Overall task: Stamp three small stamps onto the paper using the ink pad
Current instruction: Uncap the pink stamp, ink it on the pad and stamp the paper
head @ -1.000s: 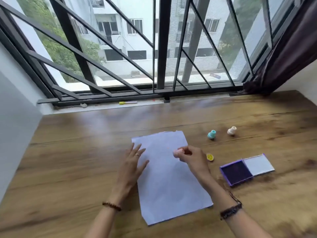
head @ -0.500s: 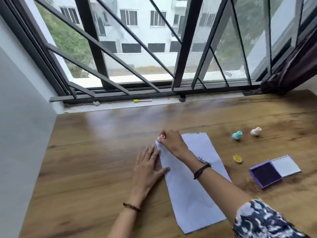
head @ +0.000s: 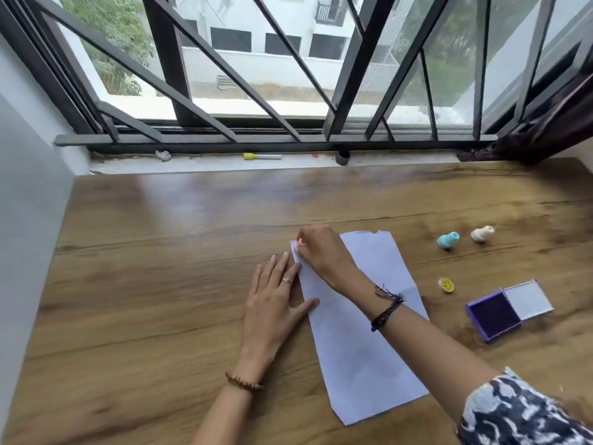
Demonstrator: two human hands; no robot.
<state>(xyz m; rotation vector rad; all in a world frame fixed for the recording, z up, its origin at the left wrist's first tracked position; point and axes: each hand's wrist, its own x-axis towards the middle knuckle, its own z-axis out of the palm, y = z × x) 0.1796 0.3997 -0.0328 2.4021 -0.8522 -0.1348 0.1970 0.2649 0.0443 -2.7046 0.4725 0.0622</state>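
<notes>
1. Wooden bench, brown grain w/ darker streaks, fills lower view; glossy patch reflects daylight near its far edge.
2. Window runs along far side of bench; dark metal grille w/ upright & slanted bars in front of glass.
3. White sill btwn bench & window; yellow-capped marker lies on it, small grey crumpled bit left of marker.
4. Grey-white wall left of bench.
5. Dark curtain bunched at window's right end.
6. Thru window: white building, green trees. Daylight only.
</notes>
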